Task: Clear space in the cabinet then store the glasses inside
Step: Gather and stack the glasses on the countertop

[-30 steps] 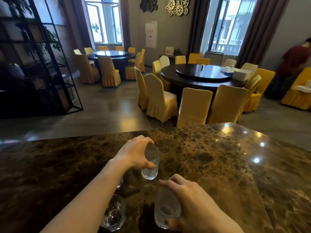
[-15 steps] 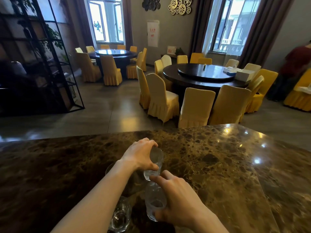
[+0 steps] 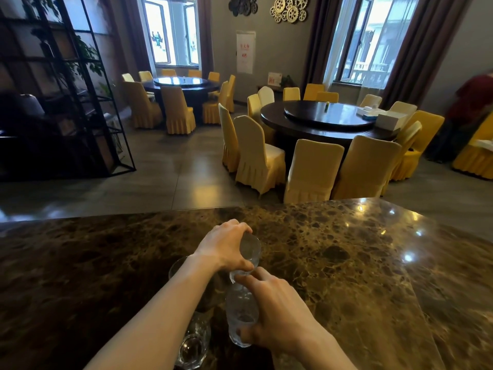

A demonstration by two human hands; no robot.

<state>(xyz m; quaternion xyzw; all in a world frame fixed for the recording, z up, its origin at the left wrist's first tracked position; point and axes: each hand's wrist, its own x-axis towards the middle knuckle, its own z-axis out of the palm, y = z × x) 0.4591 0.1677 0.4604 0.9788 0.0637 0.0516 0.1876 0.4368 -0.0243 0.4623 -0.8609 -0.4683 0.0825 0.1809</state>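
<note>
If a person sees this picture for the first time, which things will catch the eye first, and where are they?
In the lower centre, the left hand and the right hand each grip a clear drinking glass, the upper glass meeting the lower glass above the glossy brown marble counter. Behind, yellow-covered chairs ring a dark round dining table at the right.

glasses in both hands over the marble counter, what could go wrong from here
The left hand brings its glass right onto the glass in the right hand; they could chip or jam if pushed together. Two more glasses stand beneath the left forearm and could be knocked over on the hard counter.
</note>
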